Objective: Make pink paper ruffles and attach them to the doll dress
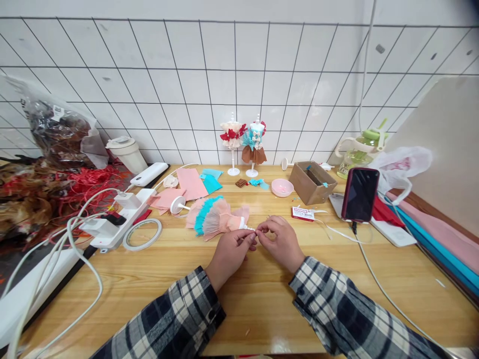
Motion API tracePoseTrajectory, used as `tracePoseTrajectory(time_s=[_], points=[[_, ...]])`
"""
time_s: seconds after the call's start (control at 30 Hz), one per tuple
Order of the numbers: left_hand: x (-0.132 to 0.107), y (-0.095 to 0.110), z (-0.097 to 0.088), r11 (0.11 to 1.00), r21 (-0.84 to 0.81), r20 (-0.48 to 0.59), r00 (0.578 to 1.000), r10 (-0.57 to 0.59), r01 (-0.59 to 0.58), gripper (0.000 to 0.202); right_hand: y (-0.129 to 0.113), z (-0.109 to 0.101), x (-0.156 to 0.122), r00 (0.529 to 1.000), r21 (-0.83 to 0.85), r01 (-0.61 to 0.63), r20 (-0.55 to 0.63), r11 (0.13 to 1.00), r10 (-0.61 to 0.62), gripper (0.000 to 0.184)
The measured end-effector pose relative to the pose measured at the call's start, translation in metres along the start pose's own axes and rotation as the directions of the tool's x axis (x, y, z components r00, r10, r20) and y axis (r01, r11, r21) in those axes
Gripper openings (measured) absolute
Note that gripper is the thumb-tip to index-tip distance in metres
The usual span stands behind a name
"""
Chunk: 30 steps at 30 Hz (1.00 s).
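My left hand (230, 253) and my right hand (281, 242) meet at the middle of the wooden table (239, 299), fingers pinched together. Between them they hold the narrow end of a small doll dress (219, 217) of pink and teal pleated paper, which fans out to the left and rests on the table. Both sleeves are plaid. What the right fingertips pinch at the dress's white tip is too small to make out.
Two dressed mini mannequins (244, 142) stand by the tiled wall. Nearby lie pink and teal paper sheets (192, 183), a tape roll (142, 233), a power strip (119, 217), a pink dish (282, 187), a cardboard box (310, 182), a propped phone (359, 194) and a green bottle (359, 149).
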<state>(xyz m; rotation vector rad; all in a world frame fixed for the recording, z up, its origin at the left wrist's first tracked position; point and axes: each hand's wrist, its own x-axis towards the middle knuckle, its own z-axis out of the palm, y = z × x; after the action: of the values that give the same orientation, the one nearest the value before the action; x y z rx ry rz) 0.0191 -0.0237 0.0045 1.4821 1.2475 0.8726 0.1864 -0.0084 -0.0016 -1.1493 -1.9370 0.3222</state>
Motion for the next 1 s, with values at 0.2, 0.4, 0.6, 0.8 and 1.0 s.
tracePoseTrajectory(time_s=[0.2, 0.4, 0.6, 0.8, 1.0], points=[[0.0, -0.001, -0.004, 0.966, 0.195, -0.068, 0.981, 0.184, -0.168, 0.025, -0.001, 0.002, -0.002, 0.996, 0.14, -0.078, 0.041, 0.987, 0.073, 0.011], [-0.001, 0.004, -0.005, 0.955, 0.21, -0.127, 0.963, 0.237, -0.208, 0.022, -0.006, 0.002, -0.004, 0.997, 0.181, -0.077, 0.018, 0.98, 0.075, 0.012], [0.001, 0.004, -0.005, 0.975, 0.132, -0.159, 0.967, 0.2, -0.18, 0.019, -0.008, 0.003, -0.006, 1.0, 0.132, -0.014, 0.009, 0.991, 0.013, 0.011], [0.003, 0.009, -0.008, 0.993, 0.03, -0.127, 0.985, 0.116, -0.113, 0.021, -0.009, 0.0, -0.008, 0.997, -0.023, 0.072, 0.034, 0.997, -0.071, 0.015], [0.0, 0.014, -0.007, 0.995, 0.06, -0.125, 0.988, 0.092, -0.085, 0.021, -0.008, -0.002, -0.007, 0.997, -0.095, 0.076, 0.033, 0.993, -0.073, 0.016]])
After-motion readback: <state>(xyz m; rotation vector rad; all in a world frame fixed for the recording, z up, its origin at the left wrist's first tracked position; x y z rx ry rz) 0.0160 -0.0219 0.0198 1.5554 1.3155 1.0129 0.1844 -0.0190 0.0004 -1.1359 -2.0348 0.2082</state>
